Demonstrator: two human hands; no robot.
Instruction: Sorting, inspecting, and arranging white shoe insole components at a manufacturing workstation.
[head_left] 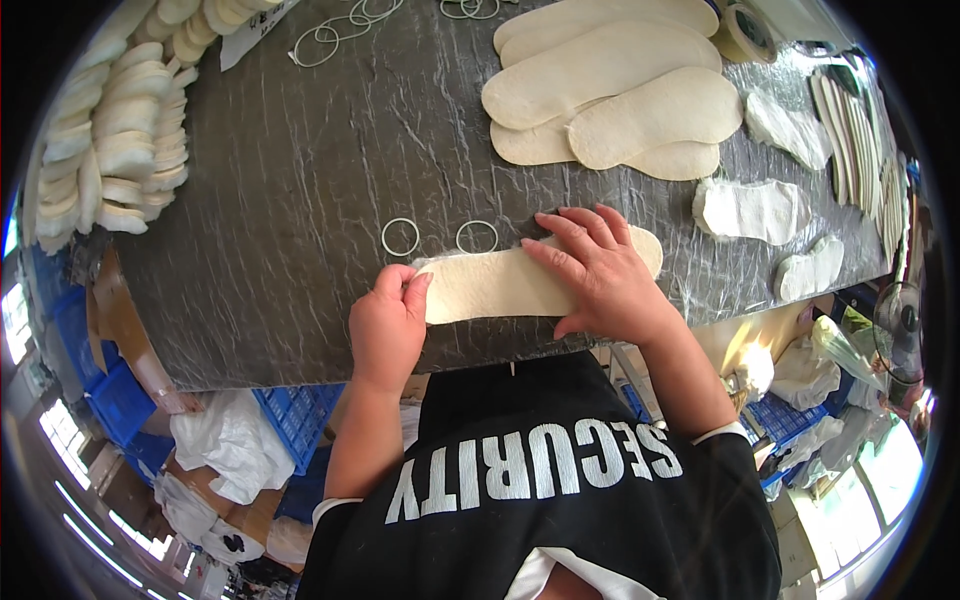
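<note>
Cream-coloured insole (490,285) is held flat at the near edge of the dark worktable (280,200). Its heel end is pinched by the left hand (387,325); the right hand (600,275) is pressed down, fingers spread. Smoothing or aligning seems in hand; steady pressure is called for next.

Tabletop (280,200): dark grey, wrapped in crinkled glossy film, wrinkles catching light. Insole (490,285) under the hands: cream, matt, soft fibrous-looking board or felt, hard to tell which. Stacked insoles (610,90) same matt cream finish. 2 rings (400,237) thin, pale, possibly rubber bands. White pieces (750,210) fluffy, rough-edged, like fleece. Crates (300,415) blue moulded plastic.
</note>
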